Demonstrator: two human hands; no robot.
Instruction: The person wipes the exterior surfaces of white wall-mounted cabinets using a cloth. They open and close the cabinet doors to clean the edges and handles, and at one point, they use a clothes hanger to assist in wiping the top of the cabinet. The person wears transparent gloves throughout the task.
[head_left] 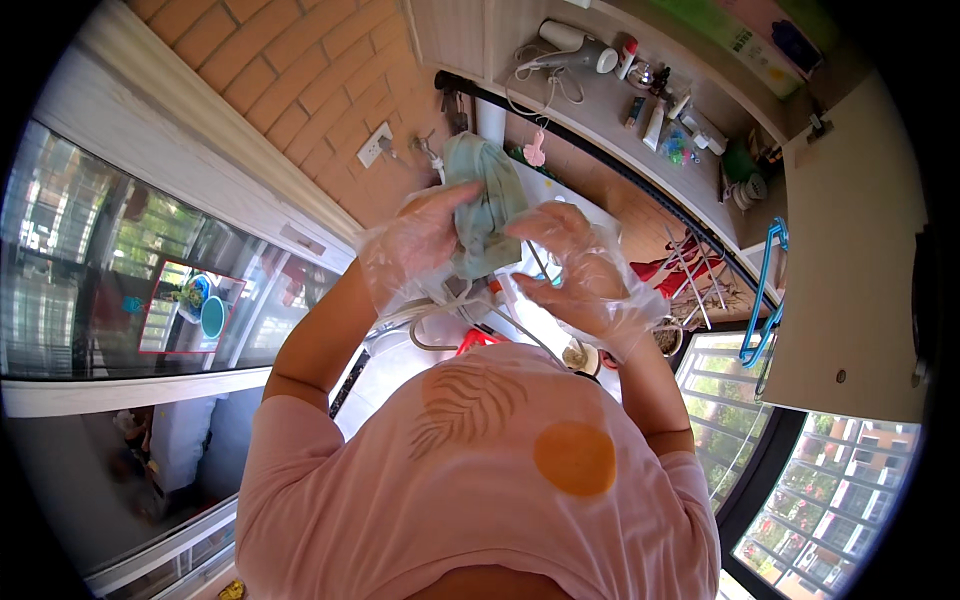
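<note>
A pale green cloth hangs bunched in front of me, below the wall tap. My left hand, in a clear plastic glove, grips its left side, with one digit lying across the front; the other fingers are partly hidden. At the cloth's right edge is my right hand, also in a clear loose glove. Its thumb and fingers are apart in a curve, and the upper fingertips come close to the cloth or touch it. White hangers are clustered below the cloth, between my forearms.
On the right, an open cabinet shelf holds a hair dryer and several small bottles and tubes. Blue hangers hang by the cabinet door. A wall socket is on the brick wall; sliding glass stands left.
</note>
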